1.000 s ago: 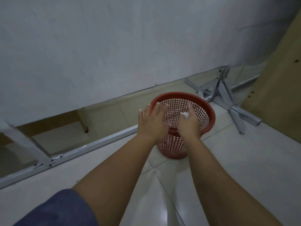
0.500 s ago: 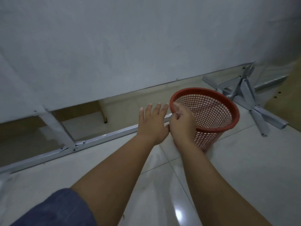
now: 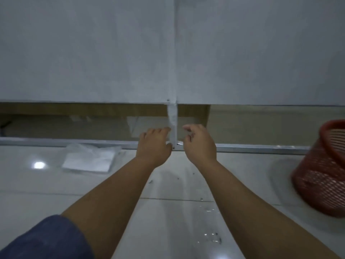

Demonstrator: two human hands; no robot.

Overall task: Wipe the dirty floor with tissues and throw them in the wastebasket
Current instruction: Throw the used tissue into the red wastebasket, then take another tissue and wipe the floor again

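The red mesh wastebasket (image 3: 321, 176) stands on the floor at the right edge of the view. A clear plastic pack of white tissues (image 3: 88, 158) lies on the tiles at the left, near the metal rail. Wet spots and dark specks (image 3: 210, 237) mark the tile between my forearms, with more specks (image 3: 150, 181) further out. My left hand (image 3: 154, 144) and my right hand (image 3: 198, 143) hover side by side over the floor by the rail, fingers loosely curled and empty. Both are well left of the basket.
A grey partition panel (image 3: 168, 53) fills the top of the view, with a metal upright (image 3: 172, 120) and floor rail (image 3: 261, 147) under it. A wooden board (image 3: 186, 111) shows behind the gap. A ceiling light glares on the tile (image 3: 38, 165).
The view has swung left, so the wastebasket moved from centre to the right edge. The tissue bit seen at my right hand over the basket is gone; both hands drew away from the basket.
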